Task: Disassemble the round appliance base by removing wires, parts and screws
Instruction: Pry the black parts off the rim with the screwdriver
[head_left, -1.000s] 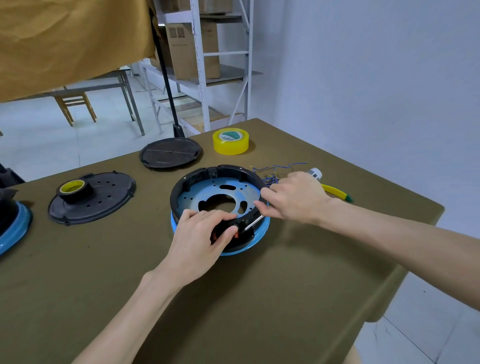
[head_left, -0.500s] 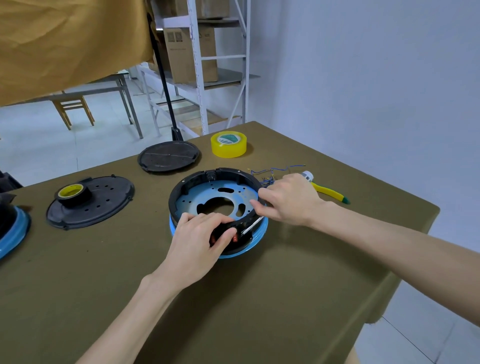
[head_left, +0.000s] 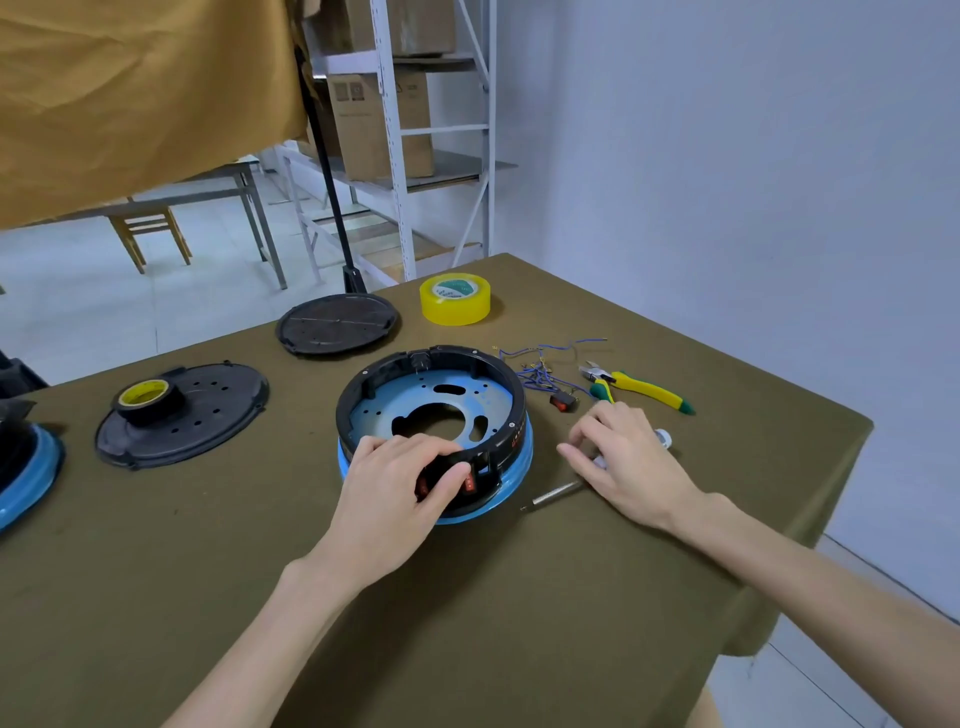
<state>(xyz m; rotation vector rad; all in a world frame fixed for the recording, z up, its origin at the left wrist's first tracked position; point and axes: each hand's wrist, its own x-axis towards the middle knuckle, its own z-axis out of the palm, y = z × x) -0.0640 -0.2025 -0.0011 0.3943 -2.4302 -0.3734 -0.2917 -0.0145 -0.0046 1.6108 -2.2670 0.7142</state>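
The right hand (head_left: 626, 465) has left the rim of the round black-and-blue appliance base (head_left: 435, 423) and now lies just to its right on the olive-green cloth-covered desk (head_left: 519, 597). It lies over the slim silver-shafted screwdriver (head_left: 553, 494), fingers bent loosely above the handle; whether they grasp it cannot be told. With the hand moved, the small red-and-black rocker switch (head_left: 564, 402), the tangle of blue loose wires (head_left: 545, 364) and the yellow-and-green pliers (head_left: 641, 389) show beyond it. The left hand (head_left: 402, 480) has stayed on the near rim of the base, fingers curled over the black ring, thumb pressing the outer wall by the red switches. The base sits mid-desk, under the left hand and just beside the right.
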